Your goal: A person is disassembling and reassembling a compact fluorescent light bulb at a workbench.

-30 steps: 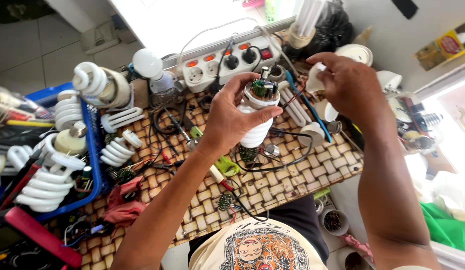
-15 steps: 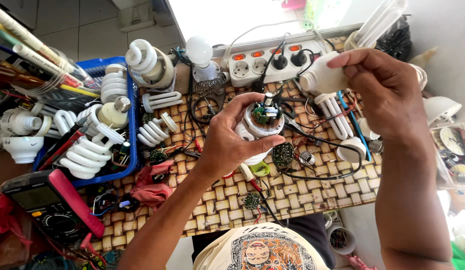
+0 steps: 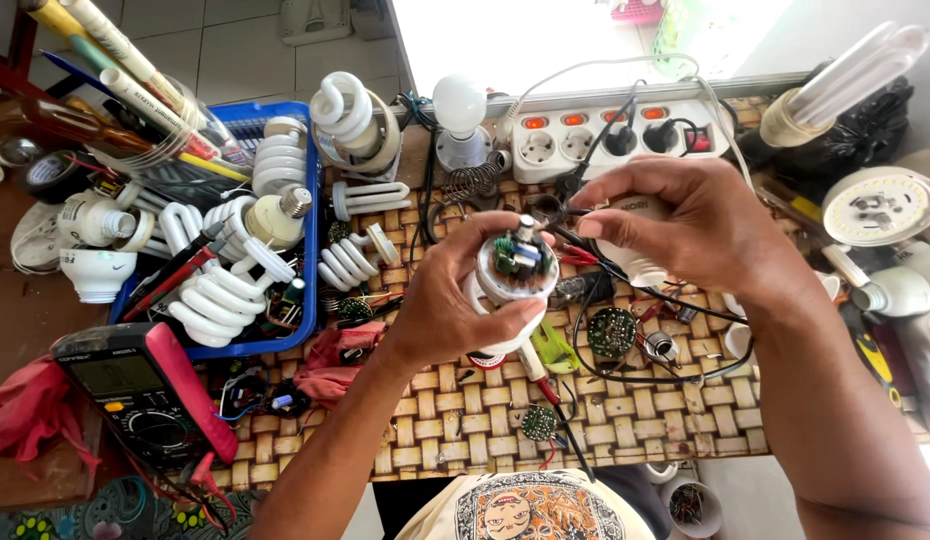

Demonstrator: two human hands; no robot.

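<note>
The left hand grips an opened lamp base at centre, circuit board up. At three o'clock, the right hand clasps a white lamp shell.

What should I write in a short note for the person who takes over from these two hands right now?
Left hand: holds the opened lamp base upright, circuit board exposed on top.
Right hand: holds a white lamp housing beside the base, above the woven mat.
Done: base is open, the two parts apart.
Left: parts not yet joined. Multimeter lies unused at the left.
</note>
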